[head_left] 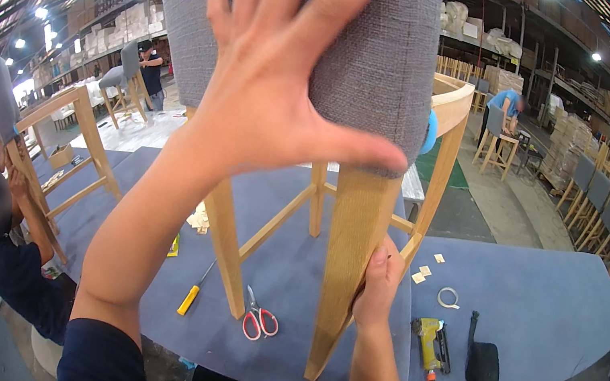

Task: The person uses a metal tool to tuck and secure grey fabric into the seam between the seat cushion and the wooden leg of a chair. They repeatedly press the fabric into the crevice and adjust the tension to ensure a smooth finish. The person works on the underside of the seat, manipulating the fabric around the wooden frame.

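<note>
Chair (373,80) with grey padding stands upside-turned on the blue desk (544,314), near its front edge, wooden legs spread. The left hand (275,79) lies flat on the grey padding, fingers spread wide apart. The right hand (380,285) is closed around the nearest wooden leg (347,263). Beside the legs lie red scissors (259,320) and a yellow screwdriver (190,297). Toward the right front corner rest a yellow nail gun (431,343) and a tape ring (449,297).
</note>
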